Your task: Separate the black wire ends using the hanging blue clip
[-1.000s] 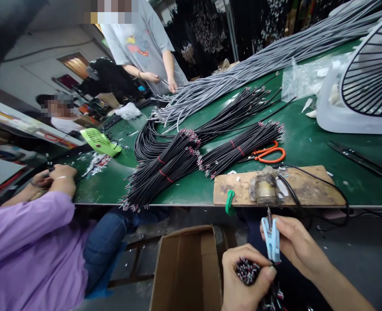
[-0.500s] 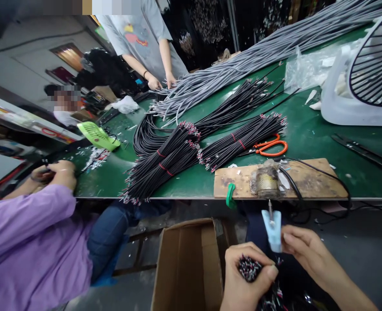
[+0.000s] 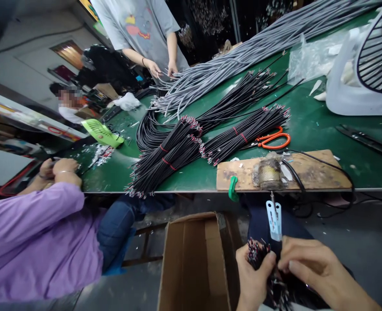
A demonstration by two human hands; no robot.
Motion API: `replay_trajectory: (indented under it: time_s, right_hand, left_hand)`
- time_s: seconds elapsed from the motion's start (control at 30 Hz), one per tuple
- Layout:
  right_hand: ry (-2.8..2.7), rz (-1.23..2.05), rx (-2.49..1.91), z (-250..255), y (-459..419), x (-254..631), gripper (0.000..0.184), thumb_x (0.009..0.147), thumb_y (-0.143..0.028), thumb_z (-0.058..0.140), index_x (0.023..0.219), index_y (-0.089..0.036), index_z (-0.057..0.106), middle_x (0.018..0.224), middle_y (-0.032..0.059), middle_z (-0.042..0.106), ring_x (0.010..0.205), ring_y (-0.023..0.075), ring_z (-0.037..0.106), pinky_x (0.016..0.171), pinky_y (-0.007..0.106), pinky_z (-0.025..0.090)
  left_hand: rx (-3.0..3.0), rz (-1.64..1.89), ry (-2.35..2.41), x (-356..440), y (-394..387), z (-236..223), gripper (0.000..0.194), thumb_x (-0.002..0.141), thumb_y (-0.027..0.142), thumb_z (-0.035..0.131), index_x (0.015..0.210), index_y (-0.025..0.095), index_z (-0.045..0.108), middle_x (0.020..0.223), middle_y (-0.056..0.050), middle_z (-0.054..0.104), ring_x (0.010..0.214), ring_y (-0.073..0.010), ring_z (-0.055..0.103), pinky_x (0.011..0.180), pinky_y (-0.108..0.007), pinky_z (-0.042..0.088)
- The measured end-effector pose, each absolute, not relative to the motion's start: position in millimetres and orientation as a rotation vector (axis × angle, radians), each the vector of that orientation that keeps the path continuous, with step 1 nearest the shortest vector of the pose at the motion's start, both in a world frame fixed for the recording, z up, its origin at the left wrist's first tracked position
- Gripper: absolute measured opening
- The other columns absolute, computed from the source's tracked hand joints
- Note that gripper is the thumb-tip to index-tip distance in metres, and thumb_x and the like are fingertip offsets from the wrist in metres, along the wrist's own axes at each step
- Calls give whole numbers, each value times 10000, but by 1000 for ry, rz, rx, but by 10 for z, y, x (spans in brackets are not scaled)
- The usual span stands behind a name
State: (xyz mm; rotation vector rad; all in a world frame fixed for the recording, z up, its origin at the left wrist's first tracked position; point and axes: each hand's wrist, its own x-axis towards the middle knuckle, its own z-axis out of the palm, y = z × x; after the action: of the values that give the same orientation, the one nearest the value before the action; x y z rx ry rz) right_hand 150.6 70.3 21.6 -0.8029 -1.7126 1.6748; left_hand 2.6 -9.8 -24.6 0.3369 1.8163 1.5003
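Observation:
My left hand (image 3: 254, 270) is wrapped around a bundle of thin black cables (image 3: 257, 252), whose stripped red and white wire ends stick up above the thumb. Just right of it, my right hand (image 3: 310, 263) has its thumb and fingers pinched together beside the bundle. Whatever lies between those fingertips is hidden. Above my hands, a light blue flat piece with two round holes (image 3: 274, 220) hangs at a metal tip (image 3: 273, 197). That tip points down from a crusted, yellowish cylinder (image 3: 270, 172) fixed on a wooden board (image 3: 317, 175).
Tied black cable bundles (image 3: 168, 155) lie on the green table (image 3: 310, 134), near orange-handled scissors (image 3: 275, 139) and black snips (image 3: 368, 140). A cardboard box (image 3: 194, 259) stands below. A co-worker in purple (image 3: 48, 246) sits left; another person handles grey cables (image 3: 210, 77). A fan (image 3: 349, 95) stands right.
My right hand has left the side of the blue piece and come down to the cable bundle. The bundle has shifted slightly right and up. The whole view has moved a little.

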Motion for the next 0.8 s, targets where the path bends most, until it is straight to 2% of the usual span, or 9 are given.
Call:
replay_trajectory:
  time_s: [0.1,0.2,0.37,0.5,0.63,0.73,0.8]
  right_hand:
    - [-1796,1469,-921,250,798,1465,169,941,-241,568,880,-233,725,836,44,710,799,196,655,824,326,490]
    - [-1917,1400,-889,287,854,1422,137,932,-218,585,889,-235,714,834,28,702,818,192,649,908,352,449]
    - [-1943,1402,-851,319,793,1384,157,945,-210,547,861,-210,681,787,26,669,763,180,623,844,337,464]
    - [-1904,1380,-900,305,752,1358,186,939,-179,501,808,-193,633,770,37,655,738,183,618,745,314,483]
    - [-1848,1396,-927,246,768,1366,185,888,-171,555,726,-196,641,704,20,640,689,181,609,796,337,487]
    - [-1770,1441,-917,247,783,1356,45,835,-229,670,825,-203,705,799,45,691,780,213,637,843,348,491]
    - [-1729,1454,-922,280,782,1323,61,821,-261,708,832,-204,725,788,46,702,765,214,640,830,344,497]
  left_hand:
    - [376,1529,1734,31,-137,-146,433,505,400,908,761,154,662,713,-44,689,638,-211,651,609,-311,544]
    - [452,1514,1742,27,-138,-76,418,509,414,908,735,156,671,723,-51,679,660,-216,646,636,-324,546]
    - [505,1561,1741,34,-139,-120,404,533,420,899,740,160,670,722,-34,668,677,-203,649,675,-317,537]
    - [437,1550,1569,19,-120,-129,422,569,380,894,787,168,601,665,-6,671,502,-148,622,497,-261,511]
    - [396,1471,1300,-14,-80,-61,433,636,384,858,789,189,503,526,23,659,341,-107,557,378,-202,438]
    - [415,1448,1293,-29,-59,-25,443,644,381,857,801,196,487,509,16,672,334,-109,557,374,-198,442]
    - [443,1456,1336,-33,-41,-8,427,637,362,864,813,190,515,522,20,673,342,-112,562,379,-204,449]
